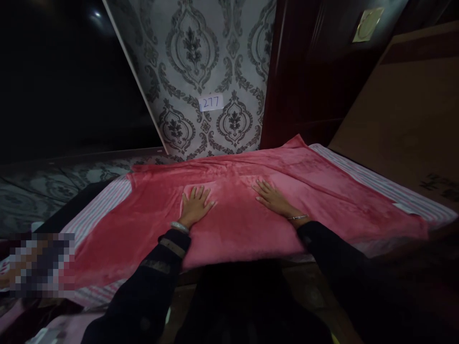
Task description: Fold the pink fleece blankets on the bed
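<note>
A pink, plush cloth [233,224] lies spread over a surface in front of me, with creases toward its far edge. My left hand [195,204] rests palm down on it, fingers spread. To the right, my right hand [274,197] also lies flat on the cloth, its fingers stretched forward. Neither hand grips anything. Beneath the pink cloth, a striped cloth [103,203] shows at the left and right ends. A small white tag [405,208] lies at the pink cloth's right edge.
Behind stands a patterned wall [222,57] bearing a paper label [211,102] marked 277. A large dark screen [71,76] is at the left. On the right are a dark red panel [308,71] and a big cardboard box [409,105]. A blurred-out patch covers the lower left.
</note>
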Demonstrator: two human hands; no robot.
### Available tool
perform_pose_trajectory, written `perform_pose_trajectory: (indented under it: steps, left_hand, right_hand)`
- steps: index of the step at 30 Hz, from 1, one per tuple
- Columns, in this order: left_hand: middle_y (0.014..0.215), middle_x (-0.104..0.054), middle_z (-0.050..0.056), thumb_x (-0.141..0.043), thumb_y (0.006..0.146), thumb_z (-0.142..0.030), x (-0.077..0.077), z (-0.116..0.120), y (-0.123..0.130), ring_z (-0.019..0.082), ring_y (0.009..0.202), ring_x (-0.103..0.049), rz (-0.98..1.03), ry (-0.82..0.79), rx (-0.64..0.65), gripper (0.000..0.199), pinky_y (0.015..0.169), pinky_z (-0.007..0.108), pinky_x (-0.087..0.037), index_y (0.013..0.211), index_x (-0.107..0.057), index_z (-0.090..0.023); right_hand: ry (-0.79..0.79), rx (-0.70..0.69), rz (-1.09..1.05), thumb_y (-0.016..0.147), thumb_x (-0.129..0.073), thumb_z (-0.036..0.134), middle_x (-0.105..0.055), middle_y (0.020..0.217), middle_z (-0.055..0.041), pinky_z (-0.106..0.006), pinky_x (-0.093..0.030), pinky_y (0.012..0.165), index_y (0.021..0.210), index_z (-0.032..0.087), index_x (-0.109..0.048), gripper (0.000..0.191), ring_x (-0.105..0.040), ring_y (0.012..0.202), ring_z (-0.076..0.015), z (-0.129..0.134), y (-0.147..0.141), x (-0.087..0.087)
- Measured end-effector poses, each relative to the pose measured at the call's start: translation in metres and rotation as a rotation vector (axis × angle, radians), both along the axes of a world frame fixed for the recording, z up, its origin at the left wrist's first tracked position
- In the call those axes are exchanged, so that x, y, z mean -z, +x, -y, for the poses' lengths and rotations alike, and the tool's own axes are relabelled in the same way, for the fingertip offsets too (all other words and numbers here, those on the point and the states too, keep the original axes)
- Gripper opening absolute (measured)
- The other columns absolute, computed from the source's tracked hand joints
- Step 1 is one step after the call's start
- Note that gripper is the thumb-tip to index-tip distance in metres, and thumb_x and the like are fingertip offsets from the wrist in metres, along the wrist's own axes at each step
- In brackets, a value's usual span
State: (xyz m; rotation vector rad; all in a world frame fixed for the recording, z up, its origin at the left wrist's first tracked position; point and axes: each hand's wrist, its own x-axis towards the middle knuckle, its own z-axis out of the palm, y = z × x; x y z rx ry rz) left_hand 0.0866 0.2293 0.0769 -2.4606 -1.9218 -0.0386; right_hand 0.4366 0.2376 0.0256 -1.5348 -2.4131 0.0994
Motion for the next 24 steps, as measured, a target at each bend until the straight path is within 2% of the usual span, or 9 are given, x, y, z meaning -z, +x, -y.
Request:
perform_pose_trajectory:
  steps: [3, 8, 13, 16, 19, 24]
  left_hand:
    - [0.172, -0.018, 0.008, -0.029, 0.102, -0.057, 0.006, -0.003, -0.009, 0.034, 0.159, -0.01, 0.015, -0.02, -0.008, 0.068, 0.122, 0.069, -0.016, 0.163, -0.028, -0.027]
    - [0.173, -0.015, 0.009, -0.029, 0.103, -0.053, 0.005, -0.004, -0.014, 0.031, 0.16, -0.009, 0.05, -0.047, -0.017, 0.067, 0.123, 0.065, -0.018, 0.164, -0.025, -0.025]
    - [0.173, -0.013, 0.007, -0.029, 0.104, -0.053, 0.002, -0.003, -0.015, 0.03, 0.16, -0.008, 0.051, -0.081, -0.021, 0.066, 0.123, 0.066, -0.019, 0.164, -0.023, -0.027]
    - [0.172, -0.016, 0.009, -0.029, 0.103, -0.052, 0.001, -0.004, -0.014, 0.032, 0.159, -0.011, 0.038, -0.055, -0.016, 0.066, 0.122, 0.065, -0.022, 0.164, -0.025, -0.026]
    - [0.172, -0.016, 0.009, -0.029, 0.103, -0.053, 0.003, -0.006, -0.013, 0.033, 0.159, -0.012, 0.032, -0.031, -0.009, 0.066, 0.121, 0.068, -0.023, 0.163, -0.027, -0.026]
    - [0.172, -0.017, 0.008, -0.029, 0.103, -0.054, 0.006, -0.011, -0.011, 0.035, 0.159, -0.011, 0.012, -0.006, -0.019, 0.065, 0.121, 0.073, -0.012, 0.163, -0.027, -0.029]
  right_hand:
    - [-0.039, 0.015, -0.001, 0.107, -0.028, 0.055, -0.013, 0.171, -0.0098, -0.062, -0.01, 0.124, 0.163, 0.025, -0.03, 0.064, -0.003, 0.158, -0.0292, 0.003, 0.001, 0.007]
    - [-0.094, 0.001, -0.002, 0.107, -0.03, 0.054, -0.013, 0.171, -0.0083, -0.061, -0.008, 0.125, 0.164, 0.025, -0.027, 0.064, -0.003, 0.158, -0.0289, 0.015, 0.003, 0.003]
    - [-0.158, -0.025, -0.045, 0.106, -0.032, 0.055, -0.012, 0.171, -0.006, -0.063, -0.017, 0.124, 0.164, 0.03, -0.028, 0.063, -0.006, 0.157, -0.0305, 0.038, 0.01, 0.0]
    - [-0.185, -0.061, -0.043, 0.105, -0.033, 0.059, -0.012, 0.171, -0.0052, -0.062, -0.017, 0.125, 0.164, 0.031, -0.027, 0.066, -0.007, 0.157, -0.0309, 0.067, 0.015, -0.001]
    - [-0.143, -0.093, -0.017, 0.101, -0.041, 0.065, -0.012, 0.171, -0.0058, -0.063, -0.019, 0.124, 0.164, 0.033, -0.026, 0.072, -0.009, 0.157, -0.0337, 0.113, 0.019, 0.002]
    - [-0.094, -0.098, 0.031, 0.092, -0.055, 0.071, -0.014, 0.17, -0.0066, -0.07, -0.02, 0.12, 0.164, 0.038, -0.022, 0.085, -0.01, 0.156, -0.0385, 0.192, 0.021, 0.001]
